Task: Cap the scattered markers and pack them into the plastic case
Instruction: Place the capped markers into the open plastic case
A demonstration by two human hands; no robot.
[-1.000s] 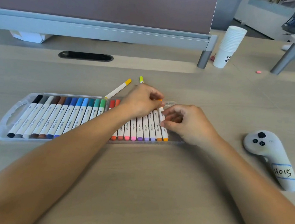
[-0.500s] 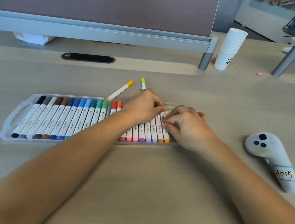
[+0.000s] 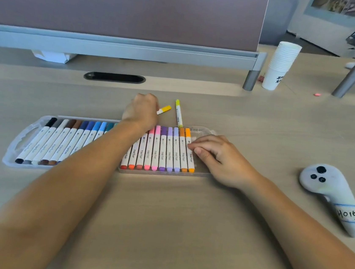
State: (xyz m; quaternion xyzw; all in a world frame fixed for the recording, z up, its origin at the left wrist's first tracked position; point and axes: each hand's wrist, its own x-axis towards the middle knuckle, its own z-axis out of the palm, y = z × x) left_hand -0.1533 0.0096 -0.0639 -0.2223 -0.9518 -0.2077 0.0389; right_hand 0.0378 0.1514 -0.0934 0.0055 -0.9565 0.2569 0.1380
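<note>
2 markers lie loose on the desk [image 3: 162, 221] just past the far rim of the plastic case [image 3: 17, 147]: the yellow marker [image 3: 165, 108] at 12 o'clock from the case's middle, and the lime marker [image 3: 178, 115] at 1 o'clock, its near end touching or almost touching the rim. Both show coloured caps on their far ends. They look light, stiff and smooth, likely to roll or slip, so a pinch across the middle of the white barrel should serve best, with the cap pressed straight on.

The case lies flat with its rows nearly full; bare room shows only at its 3 o'clock end, beside the orange marker [image 3: 191, 162].

The left hand [image 3: 141, 112] reaches across the case toward 12 o'clock and curls over the yellow marker's barrel, seemingly gripping it, though the fingertips are hidden under the hand. The right hand [image 3: 215, 158] lies relaxed at the 3 o'clock end, fingers loosely extended, its fingertips [image 3: 193, 146] resting on the orange marker, holding nothing. The 2 hands are well apart.

Further out, a white controller [image 3: 329, 189] lies at 3 o'clock, and a stack of paper cups [image 3: 282, 64] stands at 1 o'clock.
</note>
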